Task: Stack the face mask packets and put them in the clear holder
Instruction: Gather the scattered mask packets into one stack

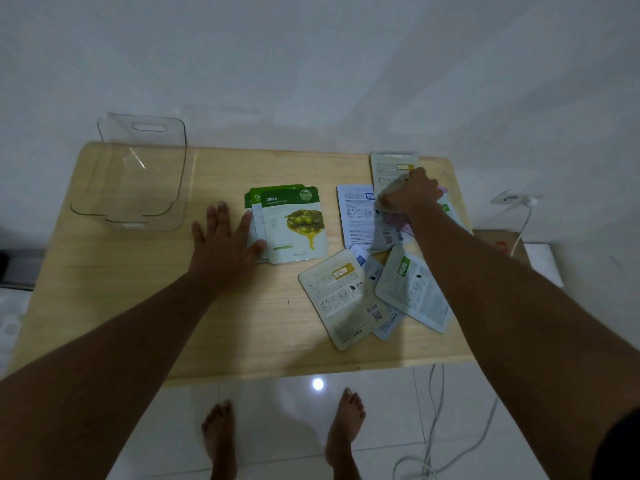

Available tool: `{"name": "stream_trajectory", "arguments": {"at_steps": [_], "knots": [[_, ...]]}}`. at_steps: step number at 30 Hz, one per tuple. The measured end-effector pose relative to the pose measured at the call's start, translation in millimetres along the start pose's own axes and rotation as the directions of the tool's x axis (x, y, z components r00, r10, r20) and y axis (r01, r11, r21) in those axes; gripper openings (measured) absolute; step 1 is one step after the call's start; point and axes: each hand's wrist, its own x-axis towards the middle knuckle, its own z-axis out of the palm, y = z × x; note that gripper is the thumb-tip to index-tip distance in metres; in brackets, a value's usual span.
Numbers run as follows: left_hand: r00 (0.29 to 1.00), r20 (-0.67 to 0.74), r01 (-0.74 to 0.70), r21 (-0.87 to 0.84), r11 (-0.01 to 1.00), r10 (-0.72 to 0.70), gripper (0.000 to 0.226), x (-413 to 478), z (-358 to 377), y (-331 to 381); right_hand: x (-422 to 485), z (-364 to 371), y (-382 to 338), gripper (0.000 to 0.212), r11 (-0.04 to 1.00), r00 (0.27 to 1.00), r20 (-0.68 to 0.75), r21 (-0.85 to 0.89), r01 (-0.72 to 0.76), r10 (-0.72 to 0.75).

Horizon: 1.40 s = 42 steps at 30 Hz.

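A small stack of green-topped face mask packets (294, 226) lies face up mid-table, the Olive one on top. My left hand (223, 239) rests flat with fingers spread, its thumb and fingertips on the stack's left edge. At the far right my right hand (410, 195) grips a pale packet (389, 166) by its lower part, lifting it above other packets. Several more packets lie face down in a loose heap (377, 292) at the right. The clear holder (138, 174) stands at the table's back left corner.
The wooden table (138, 306) stands against a white wall. A white cable and plug (519, 209) hang just off its right edge, with more cable on the tiled floor. My bare feet (284, 434) show below the table's front edge.
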Motion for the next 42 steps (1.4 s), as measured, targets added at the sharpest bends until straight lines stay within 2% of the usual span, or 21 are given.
{"name": "stream_trajectory", "arguments": {"at_steps": [2,4,6,10,13,15,17,22,25,32,35,39,42], "knots": [[1.000,-0.001,0.001,0.004,1.000,-0.001,0.091,1,1,-1,1,-4,1,0.098,1.000,1.000,-0.024,0.017,0.020,-0.020],[1.000,-0.003,0.001,0.004,1.000,-0.001,0.091,1,2,-2,3,-7,4,0.098,0.993,0.999,-0.034,0.111,0.030,-0.027],[1.000,-0.005,-0.001,0.003,1.000,0.001,0.089,1,2,-1,1,-10,6,0.082,0.968,0.999,-0.032,0.252,0.019,-0.011],[1.000,-0.007,0.001,-0.006,1.000,-0.001,0.086,-1,1,-1,-3,-13,7,0.038,0.948,0.990,-0.095,0.290,0.131,-0.108],[1.000,0.001,0.003,-0.014,1.000,-0.003,0.091,-1,-1,0,-15,-20,0,0.025,0.907,0.969,-0.166,0.353,0.231,-0.182],[1.000,0.014,0.006,-0.023,1.000,-0.006,0.089,0,-2,0,-26,-22,-11,0.023,0.874,0.940,-0.226,0.362,0.325,-0.256],[1.000,0.017,0.007,-0.025,1.000,-0.007,0.083,0,-2,0,-40,-24,-24,0.021,0.851,0.910,-0.225,0.332,0.407,-0.348],[1.000,0.000,0.001,-0.036,0.999,-0.001,0.073,-1,0,0,-91,-5,-64,0.018,0.820,0.838,-0.088,0.177,0.545,-0.538],[1.000,-0.003,-0.004,-0.050,0.999,0.004,0.073,-2,0,-1,-123,30,-82,0.021,0.815,0.830,0.030,0.214,0.539,-0.557],[1.000,-0.022,-0.009,-0.065,0.998,0.007,0.068,-2,0,-2,-153,87,-98,0.027,0.808,0.801,0.119,0.147,0.571,-0.587],[1.000,-0.030,-0.008,-0.053,0.999,0.006,0.070,-3,1,-1,-151,94,-93,0.026,0.807,0.799,0.128,0.161,0.568,-0.588],[1.000,-0.029,-0.006,-0.052,0.999,0.004,0.071,-3,1,-2,-152,86,-81,0.027,0.784,0.795,0.113,0.297,0.546,-0.596],[1.000,-0.004,0.004,-0.054,0.999,-0.004,0.068,-3,-1,1,-142,67,-61,0.023,0.804,0.838,0.086,0.349,0.481,-0.539]]}}
